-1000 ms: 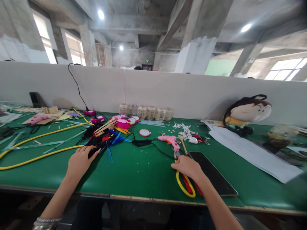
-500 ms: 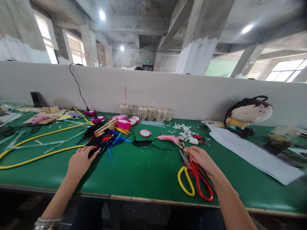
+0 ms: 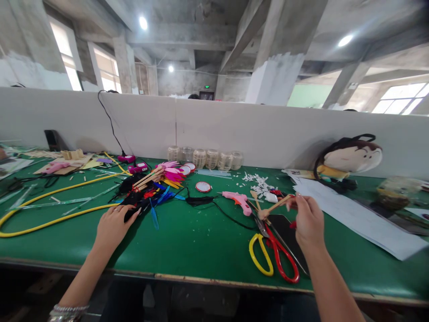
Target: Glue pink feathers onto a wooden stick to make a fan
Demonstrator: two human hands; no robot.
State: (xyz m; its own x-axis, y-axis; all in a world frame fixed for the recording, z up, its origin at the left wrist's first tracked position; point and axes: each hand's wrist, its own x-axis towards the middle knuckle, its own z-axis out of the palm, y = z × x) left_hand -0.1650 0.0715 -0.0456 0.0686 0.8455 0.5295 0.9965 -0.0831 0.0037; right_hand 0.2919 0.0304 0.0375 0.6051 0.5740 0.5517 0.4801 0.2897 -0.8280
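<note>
My left hand [image 3: 115, 226] curls round a dark bundle [image 3: 130, 213] at the near side of a colourful heap of feathers [image 3: 169, 172]. Light wooden sticks [image 3: 143, 180] lie bunched in that heap. On the right, my right hand [image 3: 310, 221] pinches the end of a wooden stick piece [image 3: 278, 205] that branches near its lower end. Some red material [image 3: 293, 224] shows beside its fingers. Below the sticks lie scissors with one yellow and one red handle [image 3: 284, 261]. A pink glue gun [image 3: 237, 200] lies just left of the sticks. A dark phone-like slab [image 3: 288, 235] sits under the right hand.
Several jars [image 3: 212, 159] line the white partition [image 3: 208, 125]. White scraps [image 3: 258, 183] are scattered before them. A cartoon-faced bag [image 3: 351, 156] and paper sheets [image 3: 362, 223] are at the right. A yellow loop of tubing [image 3: 60, 188] spreads across the left of the green table [image 3: 187, 250].
My right hand has moved right and up from over the scissors, lifting the end of the wooden stick piece. The glue gun and dark slab are more exposed. My left hand has barely moved.
</note>
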